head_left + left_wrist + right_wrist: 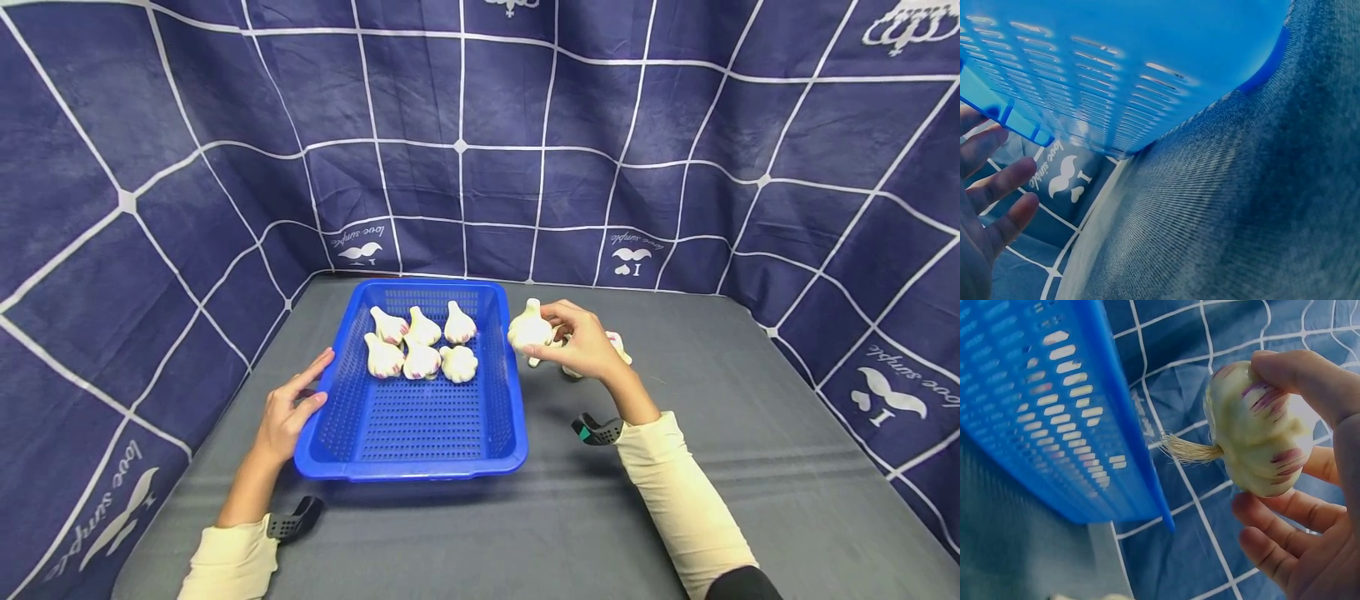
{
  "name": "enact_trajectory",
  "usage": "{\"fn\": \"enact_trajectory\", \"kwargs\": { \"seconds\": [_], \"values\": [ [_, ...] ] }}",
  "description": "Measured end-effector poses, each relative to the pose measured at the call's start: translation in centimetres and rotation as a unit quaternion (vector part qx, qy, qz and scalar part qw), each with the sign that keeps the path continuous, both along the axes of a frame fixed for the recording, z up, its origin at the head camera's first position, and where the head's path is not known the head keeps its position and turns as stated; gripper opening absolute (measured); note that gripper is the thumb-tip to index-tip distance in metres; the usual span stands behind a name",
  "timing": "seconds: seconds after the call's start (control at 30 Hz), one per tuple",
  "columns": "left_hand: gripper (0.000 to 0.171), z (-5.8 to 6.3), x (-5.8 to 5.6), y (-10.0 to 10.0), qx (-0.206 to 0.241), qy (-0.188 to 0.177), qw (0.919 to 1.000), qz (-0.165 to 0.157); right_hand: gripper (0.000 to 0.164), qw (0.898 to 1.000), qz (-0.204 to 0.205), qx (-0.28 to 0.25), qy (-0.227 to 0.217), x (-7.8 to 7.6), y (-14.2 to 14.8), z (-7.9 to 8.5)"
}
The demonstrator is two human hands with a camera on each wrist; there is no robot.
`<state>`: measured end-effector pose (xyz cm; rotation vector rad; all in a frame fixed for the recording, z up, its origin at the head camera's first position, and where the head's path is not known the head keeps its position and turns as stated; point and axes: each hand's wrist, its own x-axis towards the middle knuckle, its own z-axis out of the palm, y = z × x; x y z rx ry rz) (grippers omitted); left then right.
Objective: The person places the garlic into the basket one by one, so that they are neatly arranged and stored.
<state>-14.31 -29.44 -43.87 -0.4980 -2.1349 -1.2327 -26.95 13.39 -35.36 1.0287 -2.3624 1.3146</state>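
Holding one garlic bulb (529, 329) just right of the blue basket (408, 469), seemingly partway through the work.
Gripping that bulb between thumb and fingers of the right hand (590, 346), neck upward; resting the left hand (282, 416) against the basket's left rim, fingers loosely extended. Done, to judge by the layout: six bulbs (384, 358) visible in two rows toward the basket's far end. Apparently remaining: the held bulb, not yet inside the basket, plus loose bulbs (618, 343) on the table (465, 542) to the basket's right, partly hidden behind the right hand, too covered to count.
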Motion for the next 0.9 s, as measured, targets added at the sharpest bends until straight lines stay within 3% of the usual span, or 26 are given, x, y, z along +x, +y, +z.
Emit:
{"fn": "enact_trajectory", "kwargs": {
  "seconds": [0.2, 0.63, 0.9],
  "values": [
    [0.048, 0.1, 0.0, 0.1, -0.005, 0.003, 1.0000, -0.003, 0.047, 1.000, 0.015, 0.018, 0.010, 0.0, -1.5, 0.7],
    [0.049, 0.0, 0.0, 0.2, 0.016, 0.009, 0.9998, 0.000, 0.046, 0.997, 0.045, 0.054, -0.035, 0.1, -4.1, 1.8],
    [0.049, 0.0, 0.0, 0.1, 0.015, 0.010, 0.9998, -0.004, 0.043, 0.996, 0.070, 0.059, -0.025, -0.2, -6.5, 2.7]
  ]
}}
